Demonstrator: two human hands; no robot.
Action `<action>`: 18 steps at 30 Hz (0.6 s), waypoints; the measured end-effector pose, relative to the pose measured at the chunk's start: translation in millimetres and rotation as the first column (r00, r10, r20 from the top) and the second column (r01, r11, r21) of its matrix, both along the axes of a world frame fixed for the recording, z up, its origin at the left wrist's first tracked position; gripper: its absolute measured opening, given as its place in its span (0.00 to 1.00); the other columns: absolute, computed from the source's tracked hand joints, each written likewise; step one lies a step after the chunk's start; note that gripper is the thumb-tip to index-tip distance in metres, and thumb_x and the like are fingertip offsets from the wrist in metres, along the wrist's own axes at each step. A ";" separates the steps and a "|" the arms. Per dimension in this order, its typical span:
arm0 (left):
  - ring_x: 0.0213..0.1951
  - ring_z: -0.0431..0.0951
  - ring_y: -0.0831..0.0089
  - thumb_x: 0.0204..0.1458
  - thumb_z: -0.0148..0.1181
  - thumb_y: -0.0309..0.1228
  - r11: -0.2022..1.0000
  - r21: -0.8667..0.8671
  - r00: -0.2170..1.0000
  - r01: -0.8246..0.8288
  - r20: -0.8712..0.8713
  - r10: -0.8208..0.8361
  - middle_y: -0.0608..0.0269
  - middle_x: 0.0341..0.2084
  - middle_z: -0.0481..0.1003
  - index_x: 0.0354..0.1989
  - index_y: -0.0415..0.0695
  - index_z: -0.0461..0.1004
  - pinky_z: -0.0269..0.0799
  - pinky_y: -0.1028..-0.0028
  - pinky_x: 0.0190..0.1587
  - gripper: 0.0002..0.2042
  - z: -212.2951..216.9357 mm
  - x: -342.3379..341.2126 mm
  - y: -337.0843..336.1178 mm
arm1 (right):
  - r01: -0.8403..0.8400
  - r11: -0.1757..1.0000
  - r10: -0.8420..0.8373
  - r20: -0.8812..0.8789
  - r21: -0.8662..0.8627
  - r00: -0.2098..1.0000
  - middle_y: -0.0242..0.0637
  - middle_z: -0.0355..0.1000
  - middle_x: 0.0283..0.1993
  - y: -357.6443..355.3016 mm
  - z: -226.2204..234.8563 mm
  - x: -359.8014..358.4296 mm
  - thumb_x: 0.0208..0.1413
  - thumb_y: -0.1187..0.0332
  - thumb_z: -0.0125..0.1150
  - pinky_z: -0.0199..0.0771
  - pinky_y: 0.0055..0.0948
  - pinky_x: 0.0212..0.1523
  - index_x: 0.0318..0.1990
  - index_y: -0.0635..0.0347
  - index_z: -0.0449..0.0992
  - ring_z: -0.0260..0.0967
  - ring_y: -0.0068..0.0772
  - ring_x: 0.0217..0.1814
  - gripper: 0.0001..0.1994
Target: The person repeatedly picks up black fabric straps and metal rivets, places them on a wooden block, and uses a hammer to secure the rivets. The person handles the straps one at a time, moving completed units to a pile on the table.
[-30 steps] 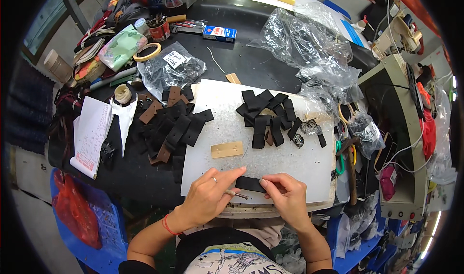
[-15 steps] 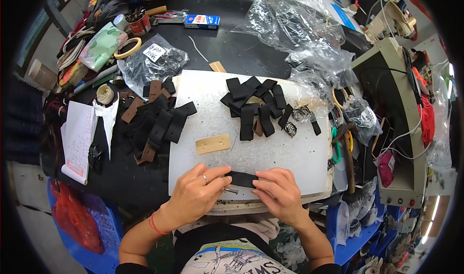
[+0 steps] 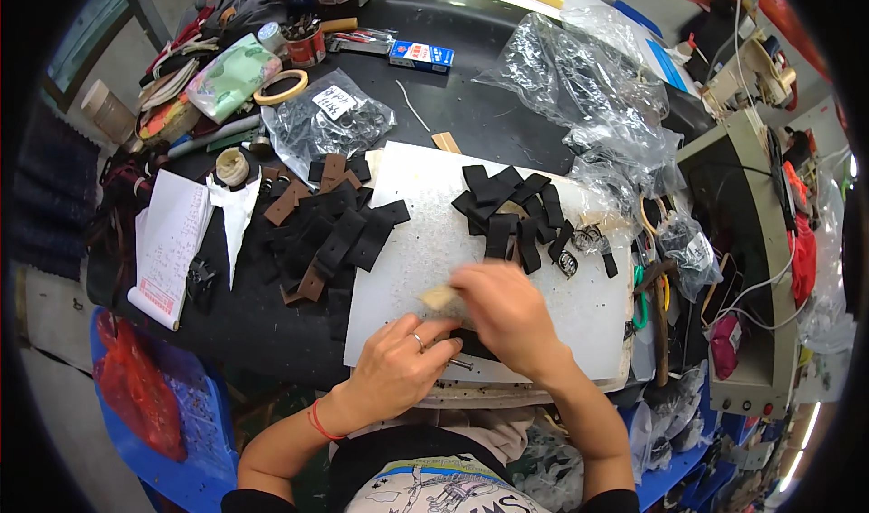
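Observation:
My left hand (image 3: pixel 405 361) is closed near the front edge of the white board (image 3: pixel 389 255). A thin metal rod (image 3: pixel 462 364), perhaps a punch, sticks out from under its fingers. Part of a black strap piece (image 3: pixel 453 339) shows beside its fingertips, mostly covered by my hands. Just above, my right hand (image 3: pixel 511 312), blurred by motion, grips a tan rectangular piece (image 3: pixel 437 297) by its right end, tilted over the board. Black strap pieces (image 3: pixel 496 230) lie in a loose pile farther back, next to small black rings (image 3: pixel 568 263).
At left is another heap of black and brown straps (image 3: pixel 328 239), partly on the board. Beyond it are a notepad (image 3: pixel 172 237) and a bag of dark parts (image 3: pixel 330 119). Clear plastic bags (image 3: pixel 579 78) lie at back right. Green-handled scissors (image 3: pixel 640 296) and a grey machine housing (image 3: pixel 742 332) flank the board.
My right hand has let go of the black strap piece and picked up the tan piece from the board. The left hand stays low with the rod. The view has shifted slightly.

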State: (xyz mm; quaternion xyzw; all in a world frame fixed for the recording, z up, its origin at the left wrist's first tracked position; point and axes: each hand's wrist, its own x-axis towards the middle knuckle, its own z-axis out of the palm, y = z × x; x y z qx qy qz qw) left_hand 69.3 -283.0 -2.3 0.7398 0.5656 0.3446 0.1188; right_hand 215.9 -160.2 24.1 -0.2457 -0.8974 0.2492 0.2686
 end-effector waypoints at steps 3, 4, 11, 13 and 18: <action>0.31 0.71 0.68 0.44 0.63 0.24 1.000 -0.001 0.999 -0.024 0.028 0.024 0.67 0.43 0.76 0.34 0.44 0.78 0.71 0.71 0.33 0.08 0.5 -0.9 -1.4 | 0.126 0.853 -0.171 -0.044 -0.507 0.984 0.40 0.75 0.40 -19.6 18.4 29.4 0.56 0.81 0.59 0.74 0.24 0.30 0.43 0.64 0.79 0.74 0.30 0.34 0.08; 0.31 0.71 0.69 0.45 0.62 0.24 1.000 0.000 0.999 -0.015 0.038 0.015 0.68 0.43 0.76 0.34 0.44 0.77 0.71 0.71 0.32 0.06 1.1 -0.3 -0.4 | 0.173 0.746 -0.243 -0.022 -0.643 0.970 0.38 0.75 0.36 -25.2 22.6 37.7 0.57 0.82 0.59 0.73 0.20 0.26 0.43 0.66 0.79 0.74 0.25 0.29 0.08; 0.32 0.73 0.66 0.43 0.64 0.23 0.998 -0.052 0.991 0.019 0.133 -0.012 0.64 0.41 0.77 0.35 0.41 0.76 0.72 0.69 0.33 0.09 0.9 -2.0 3.1 | 0.239 0.546 -0.262 0.107 -0.803 0.959 0.35 0.76 0.32 -35.3 6.9 42.7 0.57 0.77 0.64 0.71 0.16 0.24 0.41 0.68 0.79 0.71 0.16 0.26 0.06; 0.32 0.75 0.64 0.40 0.66 0.21 0.995 -0.099 0.976 0.031 0.216 -0.009 0.60 0.41 0.79 0.38 0.40 0.76 0.73 0.69 0.34 0.14 -1.9 -5.0 4.2 | 0.224 0.574 -0.235 0.104 -0.788 0.966 0.35 0.77 0.31 -34.2 5.1 43.8 0.56 0.77 0.65 0.71 0.16 0.24 0.41 0.67 0.79 0.71 0.15 0.26 0.06; 0.34 0.78 0.61 0.40 0.66 0.19 0.986 -0.164 0.961 0.038 0.276 0.009 0.56 0.42 0.79 0.45 0.38 0.72 0.74 0.68 0.36 0.20 -2.5 -8.4 2.1 | 0.185 0.613 -0.188 0.086 -0.768 0.978 0.34 0.76 0.31 -32.5 0.6 47.9 0.56 0.77 0.64 0.71 0.16 0.24 0.40 0.68 0.79 0.70 0.14 0.26 0.06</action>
